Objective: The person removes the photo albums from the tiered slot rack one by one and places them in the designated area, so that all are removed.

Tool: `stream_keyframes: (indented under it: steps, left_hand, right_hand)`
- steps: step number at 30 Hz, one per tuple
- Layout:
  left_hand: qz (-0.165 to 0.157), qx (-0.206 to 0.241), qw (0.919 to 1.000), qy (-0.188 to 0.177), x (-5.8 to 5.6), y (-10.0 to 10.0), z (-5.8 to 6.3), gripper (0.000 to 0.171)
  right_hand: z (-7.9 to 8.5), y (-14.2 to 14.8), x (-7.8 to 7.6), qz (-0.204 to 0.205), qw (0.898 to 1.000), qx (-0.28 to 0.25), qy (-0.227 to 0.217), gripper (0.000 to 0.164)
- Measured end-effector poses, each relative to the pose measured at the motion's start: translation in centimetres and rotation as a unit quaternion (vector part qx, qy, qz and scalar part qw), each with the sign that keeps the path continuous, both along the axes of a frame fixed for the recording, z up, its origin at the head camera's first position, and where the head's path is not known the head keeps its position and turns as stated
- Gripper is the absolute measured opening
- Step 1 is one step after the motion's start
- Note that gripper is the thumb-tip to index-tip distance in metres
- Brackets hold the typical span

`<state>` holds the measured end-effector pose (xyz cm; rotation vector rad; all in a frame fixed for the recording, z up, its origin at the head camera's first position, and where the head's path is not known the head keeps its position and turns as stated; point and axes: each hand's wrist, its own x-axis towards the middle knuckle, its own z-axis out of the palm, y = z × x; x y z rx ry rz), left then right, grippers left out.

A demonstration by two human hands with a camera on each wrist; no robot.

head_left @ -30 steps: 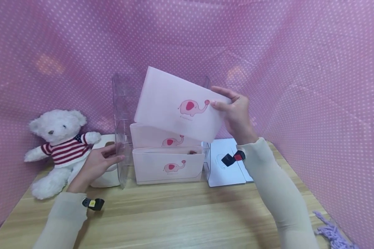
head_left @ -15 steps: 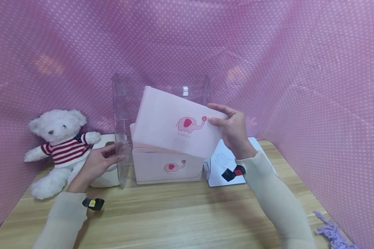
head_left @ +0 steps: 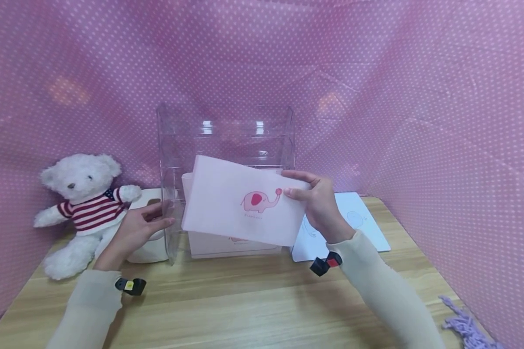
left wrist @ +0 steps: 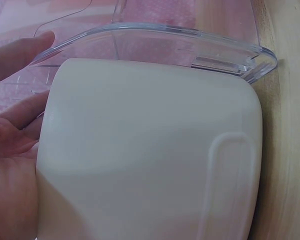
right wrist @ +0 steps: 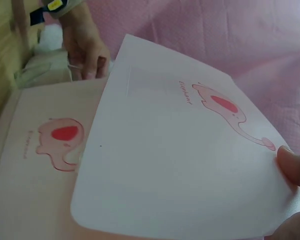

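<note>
My right hand (head_left: pixel 319 201) grips the right end of a pale pink storage box (head_left: pixel 220 203) printed with a red-eared elephant, thumb on its front face. The box is tilted, its right end lower, and overlaps other pink boxes in the head view. One of these, a lower elephant box (right wrist: pixel 45 135), shows behind it in the right wrist view. At the left, my left hand (head_left: pixel 135 230) pinches the front edge of the side wall of a clear plastic rack (head_left: pixel 168 189). In the left wrist view the thumb (left wrist: pixel 27 52) lies against this clear wall.
A cream container (left wrist: pixel 150 135) stands just left of the rack, beside a white teddy bear (head_left: pixel 85 203) in a striped shirt. White panels with line drawings (head_left: pixel 362 223) lie on the wooden table (head_left: pixel 227 310) at the right. Purple yarn (head_left: pixel 467 329) sits near the right front corner.
My right hand has lowered the pink box from above the stack to in front of it, slightly leftward. The left hand has stayed on the rack's side wall.
</note>
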<state>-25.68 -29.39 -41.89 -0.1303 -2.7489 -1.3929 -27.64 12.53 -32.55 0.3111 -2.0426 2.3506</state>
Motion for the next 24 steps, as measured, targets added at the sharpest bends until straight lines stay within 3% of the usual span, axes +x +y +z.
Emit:
stream_keyframes:
  steps: [13,24]
  left_hand:
    - [0.004,-0.002,1.0000,0.000,0.3,0.3,0.1,0.071]
    - [0.004,0.002,1.0000,0.002,-0.1,0.0,-0.1,0.069]
  right_hand:
    - [-3.3,-0.6,1.9,0.042,0.997,0.019,-0.055,0.044]
    - [-6.2,-0.8,2.5,0.071,0.993,0.030,-0.088,0.041]
